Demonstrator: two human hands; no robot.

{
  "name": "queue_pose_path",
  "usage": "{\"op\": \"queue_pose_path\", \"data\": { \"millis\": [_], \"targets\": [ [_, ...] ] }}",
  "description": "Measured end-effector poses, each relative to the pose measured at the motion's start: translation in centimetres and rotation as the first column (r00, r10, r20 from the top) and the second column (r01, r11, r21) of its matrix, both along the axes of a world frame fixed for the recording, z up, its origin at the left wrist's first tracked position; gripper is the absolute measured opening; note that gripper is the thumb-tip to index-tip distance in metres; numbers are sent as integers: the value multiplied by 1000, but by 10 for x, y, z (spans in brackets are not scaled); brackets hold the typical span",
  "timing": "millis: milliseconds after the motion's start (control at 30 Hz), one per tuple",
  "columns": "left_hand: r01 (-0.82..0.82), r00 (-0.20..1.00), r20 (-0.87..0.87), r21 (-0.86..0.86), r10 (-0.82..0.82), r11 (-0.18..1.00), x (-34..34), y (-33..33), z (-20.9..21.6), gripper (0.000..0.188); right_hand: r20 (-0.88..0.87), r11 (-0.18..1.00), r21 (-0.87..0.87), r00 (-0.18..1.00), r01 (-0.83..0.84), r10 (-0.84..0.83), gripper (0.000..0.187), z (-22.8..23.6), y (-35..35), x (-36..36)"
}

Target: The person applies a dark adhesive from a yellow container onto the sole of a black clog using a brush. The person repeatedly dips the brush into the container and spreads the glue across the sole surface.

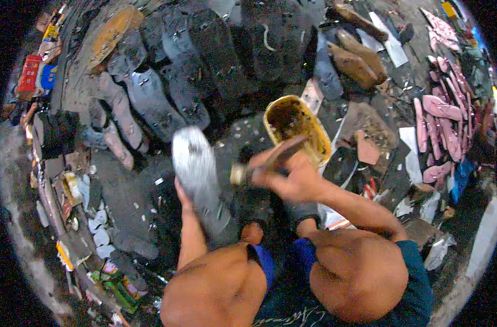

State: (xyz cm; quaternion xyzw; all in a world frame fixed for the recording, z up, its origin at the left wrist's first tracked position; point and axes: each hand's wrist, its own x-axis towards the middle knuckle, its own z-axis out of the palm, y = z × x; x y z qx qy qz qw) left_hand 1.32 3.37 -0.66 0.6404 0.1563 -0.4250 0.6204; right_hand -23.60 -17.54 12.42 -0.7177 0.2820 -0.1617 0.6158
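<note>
My left hand [184, 197] grips a grey shoe sole [196, 174] from beneath, holding it up over my left knee. The sole looks blurred, with a pale glossy upper face. My right hand [289, 175] is closed around a brush [259, 166] whose pale tip points left toward the sole. Just beyond the brush stands a yellow can [300, 128] with dark glue inside. Both knees fill the bottom of the view.
Many dark soles [205, 60] lie spread over the floor ahead. Pink soles [441, 120] are lined up at the right. Brown shoe lasts [354, 60] sit at the upper right. An orange-brown sole [112, 32] lies upper left. Scraps, cartons and litter [90, 229] crowd the left edge.
</note>
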Motion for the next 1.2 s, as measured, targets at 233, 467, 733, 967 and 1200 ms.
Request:
{"op": "queue_pose_path", "data": {
  "millis": [233,467,733,967,1200],
  "targets": [
    [564,802,-176,-92,-571,821,-68,14,70,45,-201,792,-530,863,303,-464,24,-67,-48,-38],
    [373,926,-55,-9,-373,928,-60,6,65,47,-925,854,124,252,-505,283,37,39,-32,-116],
    [92,886,-170,-847,-431,524,-43,-102,75,55,181,982,-188,982,-11,45,25,65,-32,30],
    [-81,941,-294,-676,-167,732,-46,-102,98,57,422,838,-539,888,83,183,35,27,-32,54],
    [227,973,173,-619,-151,752,-26,-107,83,41,303,881,-446,953,159,-19,29,51,-37,41]
  ]
}}
